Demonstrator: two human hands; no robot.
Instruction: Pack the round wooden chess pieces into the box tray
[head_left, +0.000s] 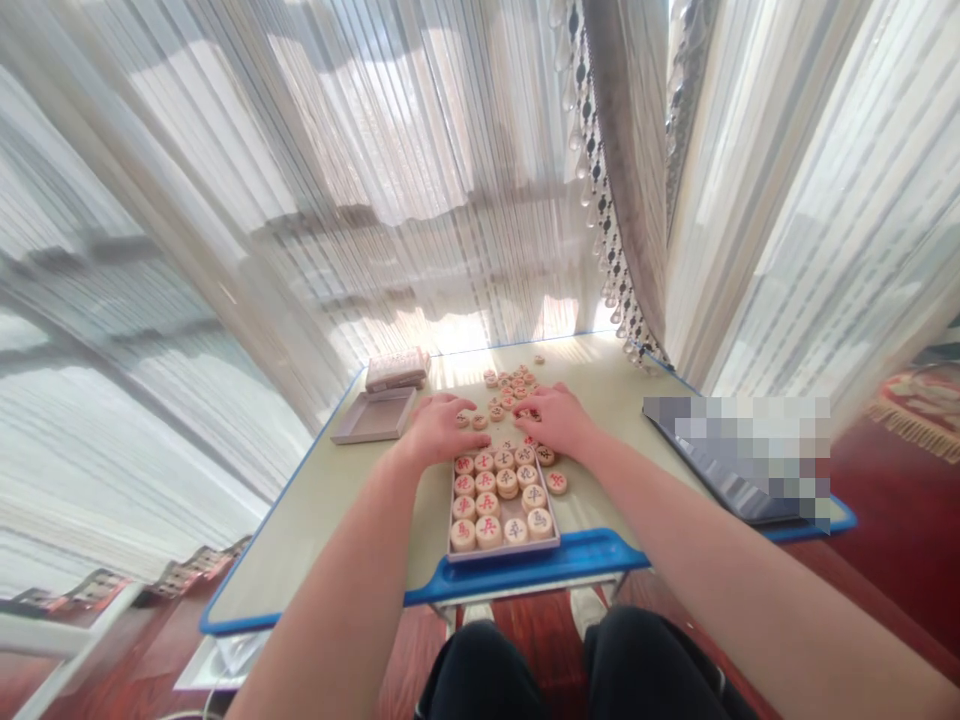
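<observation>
A shallow box (pixel 556 530) at the near side of the table holds rows of round wooden xiangqi pieces (pixel 487 504), marked in red and black, with a gap at its right part. My left hand (pixel 439 430) is at the box's far left corner, thumb and fingers apart beside a few loose pieces (pixel 478 422). On the other side, my right hand (pixel 561 420) curls its fingers and thumb round dark-marked pieces (pixel 527 414) on the table; its grip is partly hidden. More loose pieces (pixel 519 380) lie heaped beyond both hands. Two pieces (pixel 556 483) rest right of the box.
An empty box lid (pixel 373 415) lies at the left, with a stacked package (pixel 396 368) behind it. A dark, partly pixelated flat object (pixel 705 460) covers the right end of the blue-edged table (pixel 322 540). Sheer curtains (pixel 420 200) hang behind the far edge.
</observation>
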